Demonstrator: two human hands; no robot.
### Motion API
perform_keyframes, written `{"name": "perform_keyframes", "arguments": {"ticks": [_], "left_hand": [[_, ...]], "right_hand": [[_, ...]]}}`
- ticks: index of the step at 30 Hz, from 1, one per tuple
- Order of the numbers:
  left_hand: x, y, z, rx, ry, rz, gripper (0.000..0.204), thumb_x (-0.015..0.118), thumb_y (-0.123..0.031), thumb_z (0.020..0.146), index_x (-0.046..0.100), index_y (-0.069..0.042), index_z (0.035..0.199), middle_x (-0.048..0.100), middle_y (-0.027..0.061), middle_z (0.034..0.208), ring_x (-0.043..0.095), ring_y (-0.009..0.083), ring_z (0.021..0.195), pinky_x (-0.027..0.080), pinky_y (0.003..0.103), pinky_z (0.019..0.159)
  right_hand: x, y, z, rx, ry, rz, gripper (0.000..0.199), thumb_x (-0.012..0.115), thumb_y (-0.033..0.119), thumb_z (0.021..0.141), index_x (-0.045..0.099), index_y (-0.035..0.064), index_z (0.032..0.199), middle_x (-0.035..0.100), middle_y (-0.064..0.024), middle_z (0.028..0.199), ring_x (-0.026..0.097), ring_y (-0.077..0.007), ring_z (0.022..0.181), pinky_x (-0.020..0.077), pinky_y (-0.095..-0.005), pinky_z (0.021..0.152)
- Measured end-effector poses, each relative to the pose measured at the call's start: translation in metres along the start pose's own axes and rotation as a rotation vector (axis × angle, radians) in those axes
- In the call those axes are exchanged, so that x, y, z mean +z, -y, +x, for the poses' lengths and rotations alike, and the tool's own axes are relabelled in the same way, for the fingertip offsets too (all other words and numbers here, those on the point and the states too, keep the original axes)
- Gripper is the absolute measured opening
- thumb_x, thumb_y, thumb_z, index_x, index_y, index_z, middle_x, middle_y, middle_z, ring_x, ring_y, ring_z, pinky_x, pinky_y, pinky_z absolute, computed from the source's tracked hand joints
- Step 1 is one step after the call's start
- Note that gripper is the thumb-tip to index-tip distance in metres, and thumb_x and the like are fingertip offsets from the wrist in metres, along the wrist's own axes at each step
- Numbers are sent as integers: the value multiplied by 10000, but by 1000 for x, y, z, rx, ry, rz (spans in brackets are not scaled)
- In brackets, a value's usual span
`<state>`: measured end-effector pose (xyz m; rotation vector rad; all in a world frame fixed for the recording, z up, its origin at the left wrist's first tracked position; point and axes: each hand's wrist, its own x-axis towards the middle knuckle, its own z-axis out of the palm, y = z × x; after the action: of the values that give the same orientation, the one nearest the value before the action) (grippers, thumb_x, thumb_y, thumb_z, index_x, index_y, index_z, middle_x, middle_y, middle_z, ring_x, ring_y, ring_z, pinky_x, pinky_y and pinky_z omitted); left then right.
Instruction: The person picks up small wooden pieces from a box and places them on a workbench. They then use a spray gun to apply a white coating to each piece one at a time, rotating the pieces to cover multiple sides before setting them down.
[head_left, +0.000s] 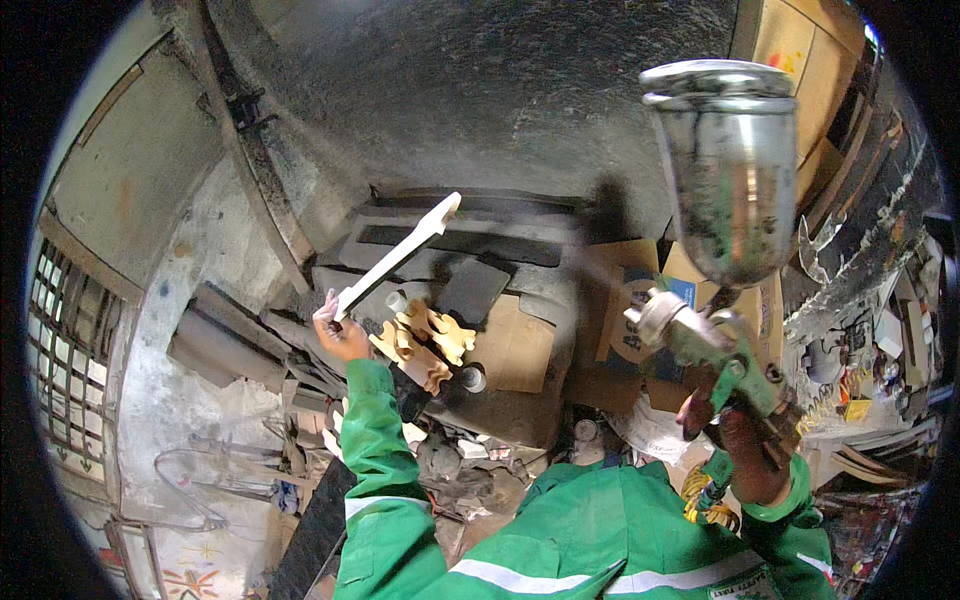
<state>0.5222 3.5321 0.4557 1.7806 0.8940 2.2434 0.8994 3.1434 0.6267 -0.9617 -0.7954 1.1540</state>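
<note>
My left hand [338,334] grips the lower end of a flat white-painted wooden piece [398,256] and holds it up, slanting to the upper right. My right hand [735,440] is closed on the handle of a green spray gun [715,345] with a shiny metal cup [730,165] on top; its nozzle points left toward the white piece. Both sleeves are green with a reflective stripe. Below the white piece lie a few unpainted carved wooden pieces [425,345] on a dark, paint-stained stand.
Cardboard sheets [515,345] cover the stand and the area behind it. A dark sprayed wall [480,90] rises beyond. A small can [472,378] stands near the wooden pieces. Metal bars and scrap lie at the left [220,345]; a cluttered bench sits at the right [870,370].
</note>
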Motion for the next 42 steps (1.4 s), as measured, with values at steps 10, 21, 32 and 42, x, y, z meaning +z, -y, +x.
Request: {"name": "perform_keyframes", "arguments": {"ticks": [10, 21, 32, 42], "left_hand": [[-10, -11, 7, 20, 53, -10, 195, 458, 106, 833, 341, -22, 745, 480, 85, 868, 552, 343, 1081, 444, 408, 914], [57, -167, -67, -913, 325, -363, 150, 612, -38, 815, 534, -5, 940, 590, 101, 914, 603, 168, 798, 524, 293, 682], [133, -307, -96, -1400, 240, -970, 246, 582, -47, 839, 536, 27, 1070, 612, 77, 971, 606, 157, 857, 483, 265, 802], [158, -243, -17, -1087, 441, -746, 150, 584, -36, 806, 580, -10, 954, 622, 36, 865, 602, 88, 707, 486, 187, 562]], "right_hand": [[32, 4, 8, -151, 73, -450, 405, 603, 6, 810, 503, -10, 1202, 597, -124, 1122, 575, -225, 1012, 505, -337, 814], [8, -63, 69, -277, -200, -511, 308, 620, 152, 859, 518, 27, 1122, 636, -82, 990, 620, -171, 880, 488, -296, 796], [11, -130, 94, -868, -175, -1386, 422, 664, 76, 776, 501, 14, 1160, 608, -138, 989, 598, -229, 913, 465, -338, 811], [0, -103, 73, -309, -137, -597, 354, 660, 93, 773, 532, 0, 1090, 613, -151, 945, 609, -244, 844, 478, -346, 756]]}}
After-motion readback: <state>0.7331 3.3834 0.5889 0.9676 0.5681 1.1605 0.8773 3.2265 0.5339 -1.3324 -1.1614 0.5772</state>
